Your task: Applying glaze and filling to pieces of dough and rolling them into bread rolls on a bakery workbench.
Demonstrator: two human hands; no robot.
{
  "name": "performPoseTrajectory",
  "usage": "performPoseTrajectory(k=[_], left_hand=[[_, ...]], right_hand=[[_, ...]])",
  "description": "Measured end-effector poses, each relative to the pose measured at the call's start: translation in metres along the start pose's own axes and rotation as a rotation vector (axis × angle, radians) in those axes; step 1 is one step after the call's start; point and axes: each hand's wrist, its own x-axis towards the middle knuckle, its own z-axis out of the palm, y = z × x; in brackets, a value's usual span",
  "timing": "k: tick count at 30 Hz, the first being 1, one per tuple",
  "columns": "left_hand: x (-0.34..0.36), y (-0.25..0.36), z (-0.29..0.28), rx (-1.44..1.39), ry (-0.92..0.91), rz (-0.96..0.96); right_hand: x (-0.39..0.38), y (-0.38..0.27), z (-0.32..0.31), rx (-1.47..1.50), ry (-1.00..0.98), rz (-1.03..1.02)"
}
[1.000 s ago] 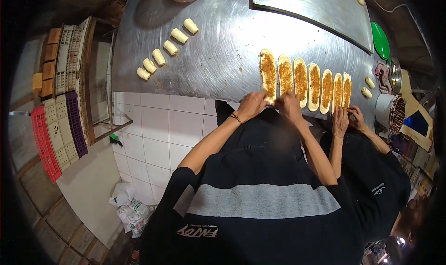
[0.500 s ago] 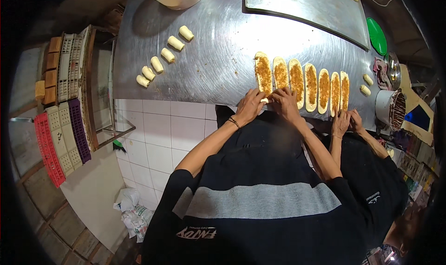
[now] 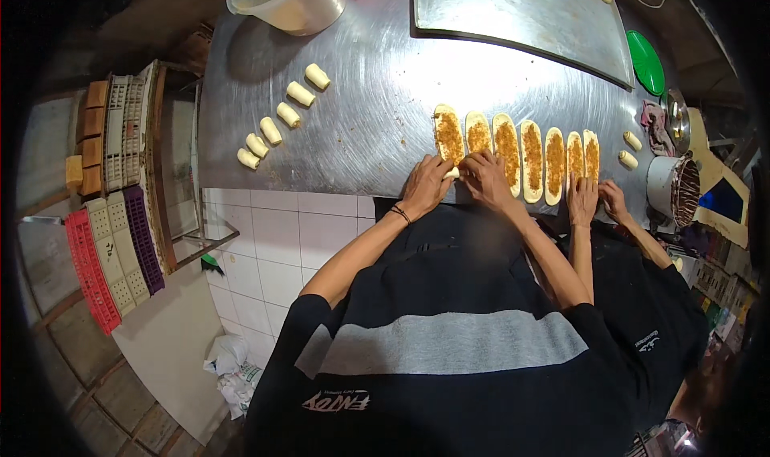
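At the table's near edge, my left hand (image 3: 427, 186) and my right hand (image 3: 488, 178) pinch the curled near end of a flat dough strip (image 3: 449, 136) spread with brown crumbly filling. My fingertips press the small pale roll from both sides. The rest of the strip lies flat, pointing away from me. Right of it lie several more filled dough strips (image 3: 531, 160) in a row, the nearest partly behind my right hand. Far left on the table, several finished dough rolls (image 3: 289, 115) form a slanting line.
On the right, a co-worker's hands (image 3: 583, 199) work at the last strips. Two dough rolls (image 3: 628, 159) lie beyond them, near a white pot (image 3: 662, 180). A plastic tub (image 3: 301, 12) and a large metal tray (image 3: 521, 16) occupy the far side, with a green lid (image 3: 646, 62) alongside.
My hands have rolled the strip's near end farther away from me, so its flat part is shorter. The co-worker's hand has moved up over a strip. The whole view has shifted slightly.
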Motion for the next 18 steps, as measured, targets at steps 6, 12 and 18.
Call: performPoseTrajectory(k=[6, 12, 18], left_hand=[[0.036, -0.007, -0.017, 0.063, 0.14, -0.095], [0.048, -0.013, -0.01, -0.169, 0.007, -0.298], [0.057, -0.024, -0.025, -0.097, 0.006, -0.002]], right_hand=[[0.034, 0.016, -0.016, -0.109, -0.013, 0.021], [0.034, 0.008, -0.007, -0.043, 0.081, 0.173], [0.047, 0.004, -0.025, 0.152, -0.021, 0.209]])
